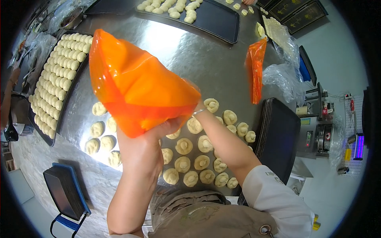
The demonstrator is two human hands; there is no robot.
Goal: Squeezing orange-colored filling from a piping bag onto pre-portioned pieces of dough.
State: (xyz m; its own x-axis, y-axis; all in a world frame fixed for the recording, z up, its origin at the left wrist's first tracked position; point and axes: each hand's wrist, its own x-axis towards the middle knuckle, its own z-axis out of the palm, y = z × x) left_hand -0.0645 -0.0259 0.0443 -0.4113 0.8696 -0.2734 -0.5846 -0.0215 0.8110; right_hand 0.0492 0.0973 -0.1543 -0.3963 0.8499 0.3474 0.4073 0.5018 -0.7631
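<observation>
A large, bulging orange piping bag (143,79) fills the middle of my view, raised above the steel table. My left hand (158,130) is closed round its lower side, the fingers partly behind the plastic. At the bag's narrow right end, my right hand (199,106) grips it, most of the fingers hidden. Below and between my forearms lie rows of flattened dough rounds (183,146), several with a small pale lump in the middle. A few more dough rounds (96,129) rest left of my left wrist. The bag's tip is not visible.
A tray of dough balls (59,79) stands at the left. Another tray (222,23) with shaped dough lies at the far side. Stacked black trays (279,139) flank my right arm. Beyond them are a second orange bag (256,69) and clear plastic (283,81).
</observation>
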